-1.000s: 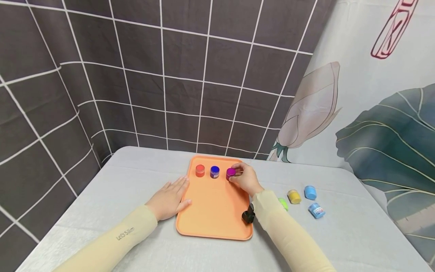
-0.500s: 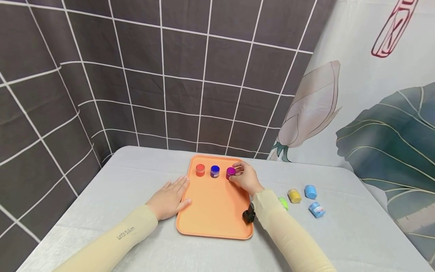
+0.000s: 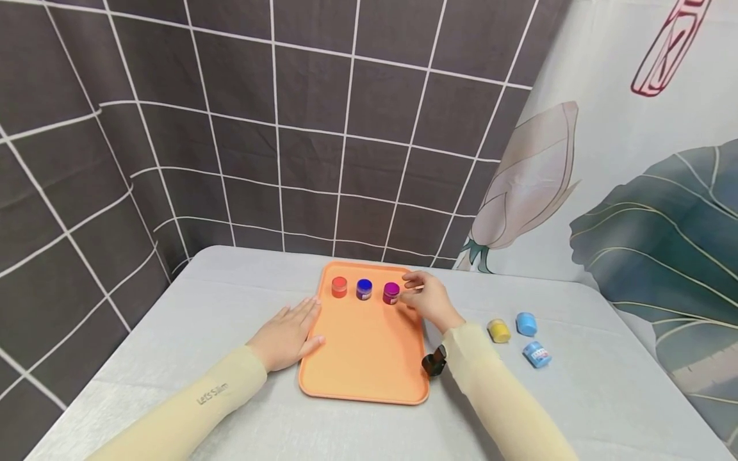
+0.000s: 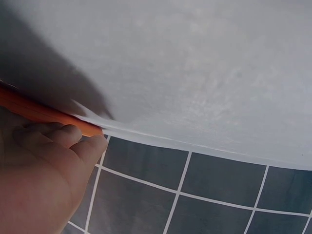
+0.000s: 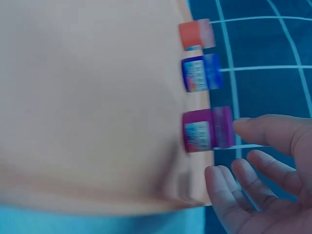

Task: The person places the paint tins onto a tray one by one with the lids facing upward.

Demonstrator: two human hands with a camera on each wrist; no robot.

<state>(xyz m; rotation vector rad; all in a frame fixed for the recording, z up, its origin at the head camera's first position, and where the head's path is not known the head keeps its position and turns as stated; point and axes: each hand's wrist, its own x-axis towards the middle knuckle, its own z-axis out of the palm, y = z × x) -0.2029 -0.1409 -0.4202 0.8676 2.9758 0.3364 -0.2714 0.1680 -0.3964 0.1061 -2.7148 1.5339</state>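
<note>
The head view takes in the whole orange rectangular tray (image 3: 363,358), with a red cylindrical jar (image 3: 339,287), a dark-blue cylindrical jar (image 3: 364,289) and a purple cylindrical jar (image 3: 391,293) in a row, left to right, along its far end. The right wrist view adds printed labels on the dark-blue and purple ones and shows the right hand (image 3: 429,298) with fingers parted, holding nothing, the thumb tip near the purple lid. Only the head view catches a yellow cylindrical jar (image 3: 498,331) and two light-blue cylindrical jars (image 3: 537,355) to the tray's right. There, too, the left hand (image 3: 286,336) lies flat, fingers straight, at the tray's left rim.

A pale grey covered table (image 3: 259,416) lies beneath the tray. Beyond it hangs a dark cloth with white grid lines (image 3: 311,160); to its far right, a white flower-print cloth (image 3: 605,141).

Whether the thumb touches the purple jar cannot be told. Both cream sleeves (image 3: 501,390) are cut off nearer than the tray. The left wrist view leaves some fingers hidden.
</note>
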